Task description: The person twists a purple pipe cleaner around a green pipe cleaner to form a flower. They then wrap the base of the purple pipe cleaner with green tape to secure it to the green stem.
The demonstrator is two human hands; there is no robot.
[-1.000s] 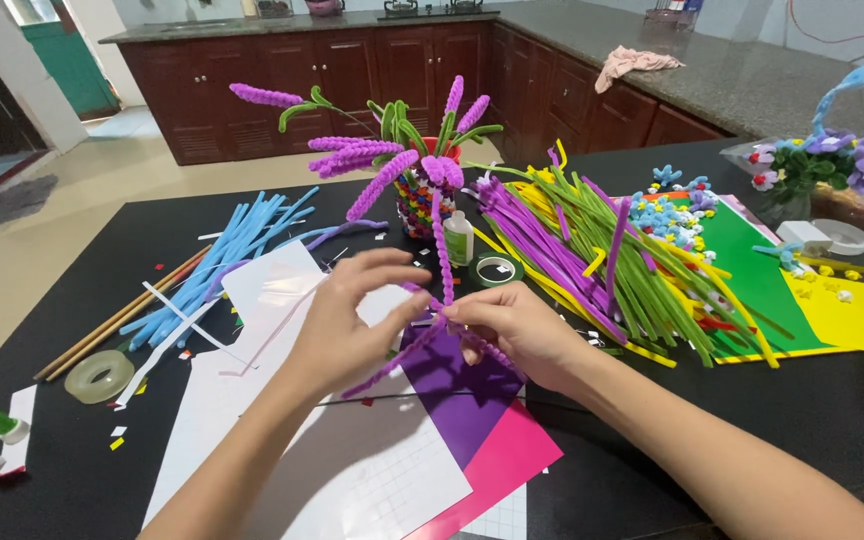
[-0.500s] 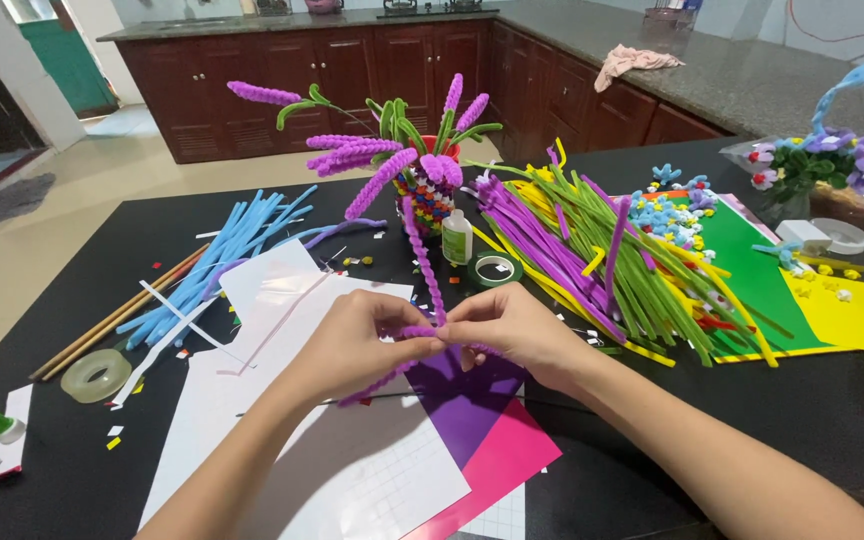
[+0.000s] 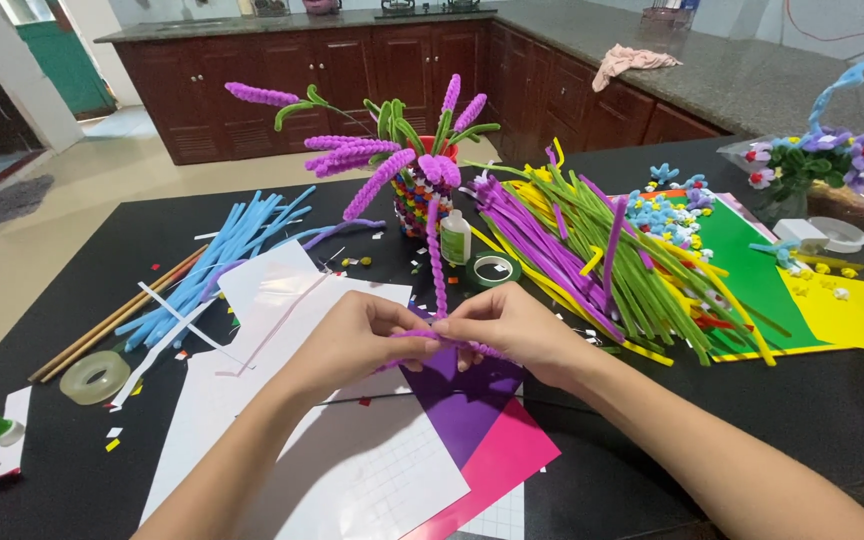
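A black table [image 3: 92, 230] carries white paper sheets [image 3: 282, 300], blue pipe cleaners [image 3: 222, 250], and a tape roll [image 3: 94, 376].

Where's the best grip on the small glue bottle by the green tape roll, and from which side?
Probably the glue bottle by its cylindrical body, pinched from the near side, below the cap. It stands upright. The green tape roll lies at its right, the flower vase crowds its left and back, and the upright purple pipe cleaner stands just left.
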